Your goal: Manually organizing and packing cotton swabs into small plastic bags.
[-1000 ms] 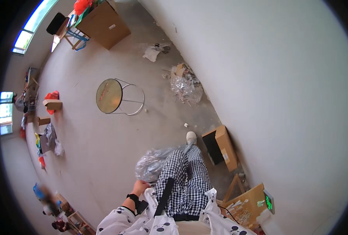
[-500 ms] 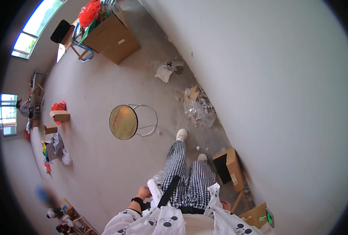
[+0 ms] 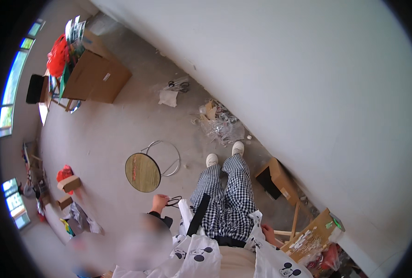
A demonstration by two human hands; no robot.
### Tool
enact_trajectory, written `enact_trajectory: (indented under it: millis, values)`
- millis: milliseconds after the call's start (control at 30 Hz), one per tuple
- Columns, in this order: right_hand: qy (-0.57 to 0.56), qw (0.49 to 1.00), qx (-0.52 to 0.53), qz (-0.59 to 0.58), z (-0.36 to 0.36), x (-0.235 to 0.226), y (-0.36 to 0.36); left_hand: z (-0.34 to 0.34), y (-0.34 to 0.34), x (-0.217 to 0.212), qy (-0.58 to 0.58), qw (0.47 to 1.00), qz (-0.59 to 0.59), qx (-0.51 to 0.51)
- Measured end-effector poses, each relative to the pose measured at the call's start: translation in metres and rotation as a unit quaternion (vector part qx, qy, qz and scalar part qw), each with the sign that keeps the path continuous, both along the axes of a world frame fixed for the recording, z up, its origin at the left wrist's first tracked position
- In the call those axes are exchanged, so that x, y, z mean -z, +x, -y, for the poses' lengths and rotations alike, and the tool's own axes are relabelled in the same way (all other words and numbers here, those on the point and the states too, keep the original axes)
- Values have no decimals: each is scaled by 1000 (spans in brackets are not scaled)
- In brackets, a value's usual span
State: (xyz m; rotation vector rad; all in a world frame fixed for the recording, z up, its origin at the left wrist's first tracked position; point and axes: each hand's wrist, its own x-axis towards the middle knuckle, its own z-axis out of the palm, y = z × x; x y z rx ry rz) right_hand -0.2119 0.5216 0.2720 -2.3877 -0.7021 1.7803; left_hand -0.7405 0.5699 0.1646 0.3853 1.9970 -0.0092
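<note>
My left hand is out at my side, its fingers closed on a thin black looped object, too small to tell its kind. A dark band circles that wrist. My right hand hangs beside my shirt, near a wooden frame; its fingers are too unclear to read. A round stool with a wood-coloured seat and metal legs stands just beyond my left hand.
A large cardboard box with a red bag stands far left. Plastic scraps lie along the wall, near scissors. An opened carton and a cardboard box are at right. A blurred shape covers the lower left.
The view has turned, and I have stepped, my feet now nearly level. My left hand has moved forward and outward, and the black looped object now shows in it.
</note>
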Motion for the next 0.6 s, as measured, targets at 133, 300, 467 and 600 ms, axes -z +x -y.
enact_trajectory:
  millis: [133,300,467,600]
  values:
    - [13,997,76,-10,9,-17,-19,-46,7,5,28,998,49,-17]
    - [-29,993,109,16,17,-29,-35,-64,17,11,-11,996,83,23]
    - [-32,994,103,0,51,-37,-27,-52,23,17,-66,994,83,35]
    - [-49,991,123,13,58,-42,-25,-41,21,9,-94,989,106,34]
